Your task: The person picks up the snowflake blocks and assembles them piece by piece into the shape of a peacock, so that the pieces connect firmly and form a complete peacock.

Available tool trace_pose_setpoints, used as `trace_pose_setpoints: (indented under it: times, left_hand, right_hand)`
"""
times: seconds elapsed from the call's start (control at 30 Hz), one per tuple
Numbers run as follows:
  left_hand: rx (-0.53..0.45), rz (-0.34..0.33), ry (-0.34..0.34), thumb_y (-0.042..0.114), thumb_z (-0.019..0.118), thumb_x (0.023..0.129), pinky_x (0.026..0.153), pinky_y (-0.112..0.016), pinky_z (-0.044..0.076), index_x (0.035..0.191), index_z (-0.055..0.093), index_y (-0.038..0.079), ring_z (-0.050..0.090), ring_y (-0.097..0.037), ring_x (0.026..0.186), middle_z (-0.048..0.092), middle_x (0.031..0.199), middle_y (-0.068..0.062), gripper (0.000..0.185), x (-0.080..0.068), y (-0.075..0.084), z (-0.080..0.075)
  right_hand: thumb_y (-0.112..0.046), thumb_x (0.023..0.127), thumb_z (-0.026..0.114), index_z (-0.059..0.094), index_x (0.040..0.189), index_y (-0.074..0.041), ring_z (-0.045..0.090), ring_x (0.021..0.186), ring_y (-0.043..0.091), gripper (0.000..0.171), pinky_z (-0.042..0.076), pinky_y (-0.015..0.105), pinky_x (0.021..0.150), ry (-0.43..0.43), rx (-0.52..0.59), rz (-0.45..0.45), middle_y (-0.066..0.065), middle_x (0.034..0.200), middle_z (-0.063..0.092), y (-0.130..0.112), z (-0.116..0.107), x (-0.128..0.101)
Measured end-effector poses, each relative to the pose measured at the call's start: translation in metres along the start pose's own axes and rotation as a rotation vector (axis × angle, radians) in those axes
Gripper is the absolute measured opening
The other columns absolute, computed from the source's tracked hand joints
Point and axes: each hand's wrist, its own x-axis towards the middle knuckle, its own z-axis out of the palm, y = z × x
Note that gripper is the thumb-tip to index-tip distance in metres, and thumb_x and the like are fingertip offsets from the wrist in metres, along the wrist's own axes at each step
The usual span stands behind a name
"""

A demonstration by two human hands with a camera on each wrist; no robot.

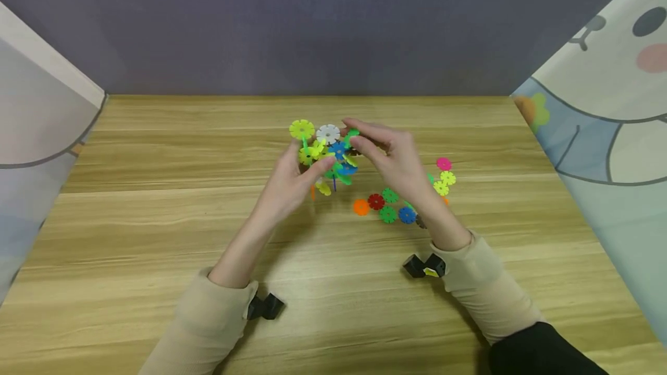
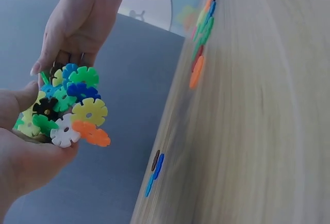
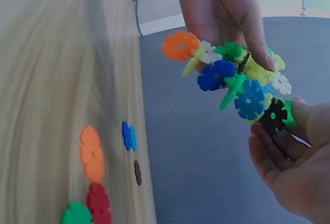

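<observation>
A cluster of interlocking flower-shaped plastic discs, in yellow, green, blue, white, black and orange, is held up above the table between both hands. My left hand grips its left side, with the thumb lying over the discs. On the opposite side, my right hand pinches a green disc between thumb and fingers. In the right wrist view that green piece sits beside a black disc at the end of the cluster. An orange disc sticks out at the other end.
Loose discs lie on the wooden table near the right forearm, among them orange, red, blue and pink. Farther back lie blue and brown discs. A grey panel borders the table's far edge.
</observation>
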Motion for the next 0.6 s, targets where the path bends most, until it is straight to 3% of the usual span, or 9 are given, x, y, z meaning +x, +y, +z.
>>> trace_pose_setpoints:
  times: [0.23, 0.6]
  left_hand:
    - [-0.073, -0.051, 0.036, 0.030, 0.075, 0.094, 0.111, -0.042, 0.049, 0.141, 0.050, 0.016, 0.059, -0.019, 0.126, 0.062, 0.139, -0.001, 0.055, -0.001, -0.002, 0.002]
    - [-0.154, -0.119, 0.103, 0.022, 0.077, 0.093, 0.109, -0.038, 0.050, 0.133, 0.055, 0.012, 0.061, -0.018, 0.120, 0.066, 0.132, -0.005, 0.047, 0.001, -0.003, 0.006]
  right_hand:
    - [-0.009, 0.100, 0.065, 0.070, 0.131, -0.005, 0.073, 0.094, 0.008, 0.031, 0.062, 0.026, 0.082, 0.029, 0.079, 0.012, 0.015, 0.119, 0.076, 0.000, 0.008, -0.003]
    - [-0.014, 0.100, 0.067, 0.072, 0.127, -0.005, 0.075, 0.107, 0.018, 0.029, 0.062, 0.029, 0.091, 0.058, 0.148, 0.064, 0.013, 0.120, 0.077, -0.002, 0.019, -0.009]
